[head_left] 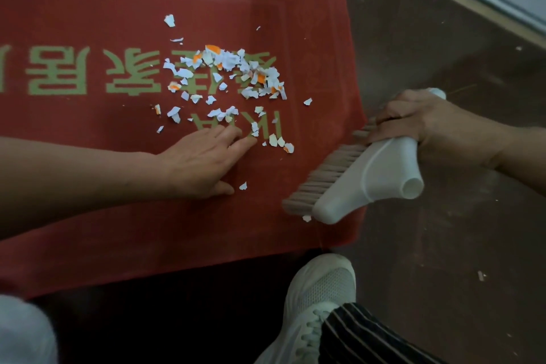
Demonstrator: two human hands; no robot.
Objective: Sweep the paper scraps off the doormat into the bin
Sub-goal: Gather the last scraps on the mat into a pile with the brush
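Left hand point(204, 162) lies flat, fingers straight, on the red doormat point(88, 216), paper scraps point(230, 71) just beyond its fingertips; right hand point(413, 121), fingers curled, grips the white brush point(366, 177).

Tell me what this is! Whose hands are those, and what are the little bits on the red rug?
No machine here, just a person. The picture comes from a camera on their head, looking down, so you see their own hands. The left hand lies flat on the red doormat, fingers straight. The right hand grips a white brush with tan bristles at the mat's right edge. The white and orange bits are torn paper scraps, mostly heaped mid-mat. At the bottom is the person's white shoe. No bin shows here.
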